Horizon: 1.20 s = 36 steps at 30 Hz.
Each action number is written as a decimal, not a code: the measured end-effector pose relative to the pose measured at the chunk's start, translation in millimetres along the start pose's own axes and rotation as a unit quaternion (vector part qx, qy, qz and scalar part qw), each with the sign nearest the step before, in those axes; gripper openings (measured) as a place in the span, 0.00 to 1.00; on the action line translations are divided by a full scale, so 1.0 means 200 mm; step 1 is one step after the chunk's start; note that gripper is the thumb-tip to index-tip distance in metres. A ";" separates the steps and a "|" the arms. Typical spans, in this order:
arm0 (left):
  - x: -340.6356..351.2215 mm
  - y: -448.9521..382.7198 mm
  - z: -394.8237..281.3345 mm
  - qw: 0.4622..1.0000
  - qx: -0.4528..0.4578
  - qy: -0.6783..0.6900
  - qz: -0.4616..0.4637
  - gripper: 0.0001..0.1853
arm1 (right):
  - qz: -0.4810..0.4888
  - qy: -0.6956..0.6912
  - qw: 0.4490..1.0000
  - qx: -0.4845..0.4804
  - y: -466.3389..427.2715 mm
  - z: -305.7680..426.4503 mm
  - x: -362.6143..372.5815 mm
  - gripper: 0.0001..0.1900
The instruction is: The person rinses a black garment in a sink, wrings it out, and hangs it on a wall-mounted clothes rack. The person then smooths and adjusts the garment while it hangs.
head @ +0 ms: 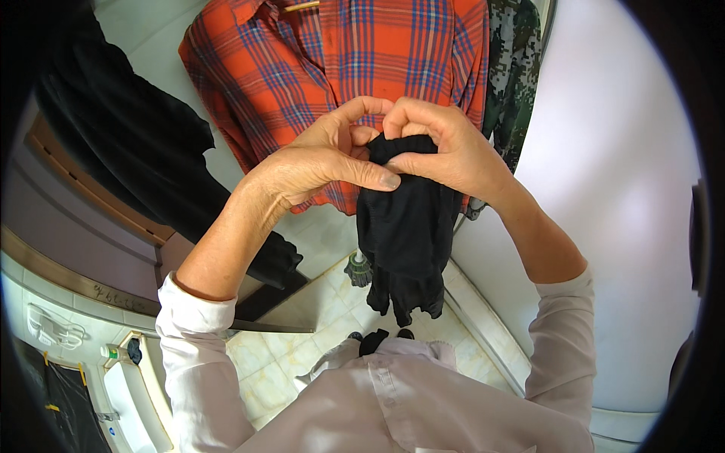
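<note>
A black garment (405, 226) hangs down in front of me from both hands, its gathered upper edge bunched between them. My left hand (334, 150) grips that edge from the left, the thumb lying across the front of the cloth. From the right, my right hand (442, 141) pinches the same edge between thumb and curled fingers. The two hands almost touch at the fingertips. Behind them a red and blue plaid shirt (283, 73) hangs on a hanger (302, 6). A camouflage garment (512, 73) hangs at its right side, partly covered by it.
Another black garment (130, 130) hangs at the left, near a doorway. A mop head (358, 270) rests low by the tiled floor (266, 362). A smooth white panel (612, 198) stands at the right. At lower left are a white basin (127, 402) and black plastic sheeting (65, 396).
</note>
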<state>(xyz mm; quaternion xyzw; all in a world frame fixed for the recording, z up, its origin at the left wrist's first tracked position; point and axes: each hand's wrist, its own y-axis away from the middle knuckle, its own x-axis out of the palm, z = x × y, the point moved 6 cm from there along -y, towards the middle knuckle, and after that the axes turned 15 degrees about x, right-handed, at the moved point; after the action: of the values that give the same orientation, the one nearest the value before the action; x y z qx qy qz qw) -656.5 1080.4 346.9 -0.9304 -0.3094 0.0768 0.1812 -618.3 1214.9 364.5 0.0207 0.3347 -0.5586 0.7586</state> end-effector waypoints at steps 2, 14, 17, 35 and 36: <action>-0.01 0.00 0.03 0.999 -0.037 0.007 0.001 0.43 | -0.032 -0.002 0.999 -0.007 0.01 -0.01 -0.02 0.16; 0.02 -0.06 0.02 0.997 -0.036 -0.064 0.000 0.39 | -0.051 -0.085 0.995 -0.002 0.06 -0.14 -0.06 0.21; 0.03 -0.07 -0.03 0.998 0.027 -0.057 0.009 0.43 | -0.006 -0.174 0.984 0.023 0.08 -0.17 -0.06 0.24; -0.06 0.03 -0.31 0.984 0.048 -0.172 -0.012 0.33 | 0.119 -0.122 0.974 0.150 -0.01 -0.39 0.11 0.27; -0.07 0.02 -0.33 0.982 0.075 -0.171 -0.017 0.33 | 0.119 -0.104 0.974 0.163 -0.01 -0.41 0.11 0.28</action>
<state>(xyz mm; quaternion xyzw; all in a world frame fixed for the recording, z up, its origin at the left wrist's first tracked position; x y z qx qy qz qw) -649.0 1049.2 406.4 -0.8818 -0.3445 0.2553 0.1963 -657.3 1229.4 289.6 0.1255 0.1531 -0.5109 0.8365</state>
